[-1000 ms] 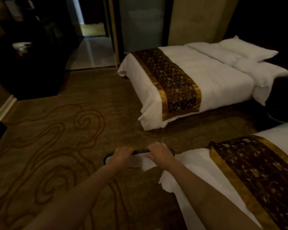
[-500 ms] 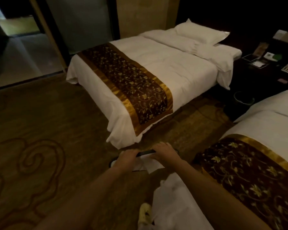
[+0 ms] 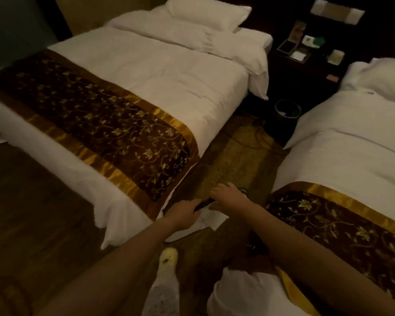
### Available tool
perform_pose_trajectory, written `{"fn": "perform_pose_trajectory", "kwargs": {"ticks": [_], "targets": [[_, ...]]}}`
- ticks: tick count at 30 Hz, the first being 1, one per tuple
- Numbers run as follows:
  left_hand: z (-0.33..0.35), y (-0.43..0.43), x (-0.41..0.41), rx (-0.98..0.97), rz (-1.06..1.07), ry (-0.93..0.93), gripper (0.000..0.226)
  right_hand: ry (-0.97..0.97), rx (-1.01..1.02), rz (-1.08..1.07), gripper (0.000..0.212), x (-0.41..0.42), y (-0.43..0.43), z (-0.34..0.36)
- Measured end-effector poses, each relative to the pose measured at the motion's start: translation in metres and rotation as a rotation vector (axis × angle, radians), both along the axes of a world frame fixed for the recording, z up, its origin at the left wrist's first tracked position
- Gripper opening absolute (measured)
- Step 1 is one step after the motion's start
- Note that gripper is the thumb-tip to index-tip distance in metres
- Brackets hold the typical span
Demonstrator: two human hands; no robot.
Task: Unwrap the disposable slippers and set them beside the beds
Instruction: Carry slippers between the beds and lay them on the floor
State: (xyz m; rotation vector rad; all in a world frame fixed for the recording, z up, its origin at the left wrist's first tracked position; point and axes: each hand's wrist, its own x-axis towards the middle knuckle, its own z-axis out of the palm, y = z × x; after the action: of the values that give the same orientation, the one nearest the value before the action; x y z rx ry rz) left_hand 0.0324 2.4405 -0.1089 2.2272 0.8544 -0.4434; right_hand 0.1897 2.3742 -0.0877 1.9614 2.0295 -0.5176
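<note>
Both my hands hold a flat white bundle with a dark trim, the disposable slippers (image 3: 209,218), out in front of me. My left hand (image 3: 183,213) grips its left end and my right hand (image 3: 226,197) grips the right end. The bundle hangs over the carpet aisle (image 3: 233,160) between two white beds. The left bed (image 3: 146,76) has a brown and gold runner across its foot. The right bed (image 3: 351,144) has the same runner. My hands cover most of the bundle, so I cannot tell whether a wrapper is on it.
A dark nightstand (image 3: 306,65) with small cards and boxes stands between the bed heads. A dark round bin (image 3: 287,110) sits on the floor in front of it. My foot in a white shoe (image 3: 168,258) is on the carpet below my hands.
The view has swung right and forward, from the foot of the beds into the aisle between them. My hands keep the same grip on the slippers.
</note>
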Motion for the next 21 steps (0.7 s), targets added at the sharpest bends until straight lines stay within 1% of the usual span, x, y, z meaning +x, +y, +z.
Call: {"fn": "perform_pose_trajectory", "kwargs": {"ticks": [3,6,9,11,12,13,14,16,18,19,20,21], "targets": [[-0.022,0.041,0.045,-0.112,-0.022,-0.02,0.037,-0.06,-0.039,0.002,0.037,0.041,0.034,-0.016],[-0.045,0.065,0.085,-0.239,0.01,-0.043,0.031,-0.084,-0.051,0.033,0.036,0.073,0.06,-0.037],[-0.084,0.08,0.127,-0.45,0.099,-0.067,0.036,-0.127,-0.047,0.049,0.039,0.107,0.082,-0.073],[-0.127,0.086,0.155,-0.578,0.236,-0.079,0.039,-0.159,-0.025,0.009,0.046,0.132,0.092,-0.114],[-0.153,0.087,0.169,-0.658,0.355,-0.084,0.039,-0.154,0.01,-0.051,0.054,0.143,0.095,-0.139],[-0.184,0.089,0.182,-0.762,0.497,-0.098,0.039,-0.132,0.069,-0.155,0.064,0.154,0.097,-0.169],[-0.216,0.09,0.194,-0.881,0.639,-0.121,0.038,-0.087,0.135,-0.311,0.074,0.164,0.098,-0.203],[-0.286,0.093,0.217,-1.09,0.868,-0.176,0.036,0.047,0.197,-0.7,0.093,0.178,0.094,-0.275],[-0.354,0.096,0.236,-1.206,1.018,-0.221,0.026,0.251,0.162,-1.029,0.107,0.187,0.086,-0.351],[-0.386,0.097,0.244,-1.246,1.073,-0.234,0.022,0.386,0.118,-1.133,0.111,0.19,0.081,-0.387],[-0.416,0.097,0.252,-1.27,1.111,-0.241,0.022,0.508,0.084,-1.192,0.111,0.193,0.076,-0.419],[-0.444,0.097,0.258,-1.306,1.137,-0.25,0.026,0.589,0.068,-1.216,0.109,0.197,0.072,-0.449]]}}
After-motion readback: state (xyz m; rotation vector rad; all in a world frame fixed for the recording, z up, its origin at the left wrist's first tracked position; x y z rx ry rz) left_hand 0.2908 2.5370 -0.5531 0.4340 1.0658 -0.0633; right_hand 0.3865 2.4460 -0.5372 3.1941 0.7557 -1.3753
